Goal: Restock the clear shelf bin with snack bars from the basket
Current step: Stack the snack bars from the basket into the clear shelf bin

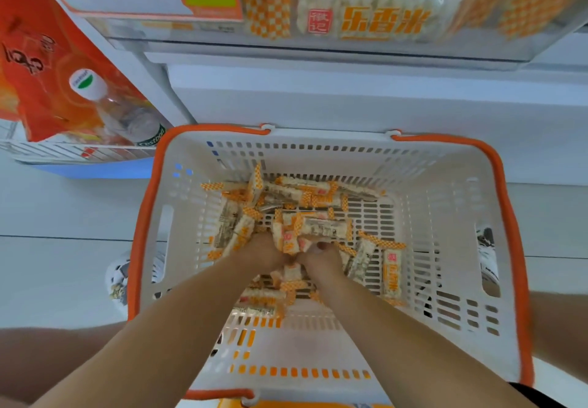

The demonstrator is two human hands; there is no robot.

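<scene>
Both bare hands, left hand (270,250) and right hand (321,253), are plunged together into the white slotted plastic basket with orange rim (506,216), closing on a bunch of orange-checked wrapped snack bars (318,226). Above sits the clear plastic shelf bin (350,10).

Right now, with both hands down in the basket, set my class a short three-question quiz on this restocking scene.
1. True or false: both hands, left hand and right hand, are inside the white basket.
2. Multiple choice: the basket's handles are A) blue, B) orange, C) black.
3. Fill in: beyond the basket's upper left stands a water ____.

Key: 1 true; 2 B; 3 bottle. The hands gather snack bars from the heap; the clear shelf bin above already holds some.
</scene>
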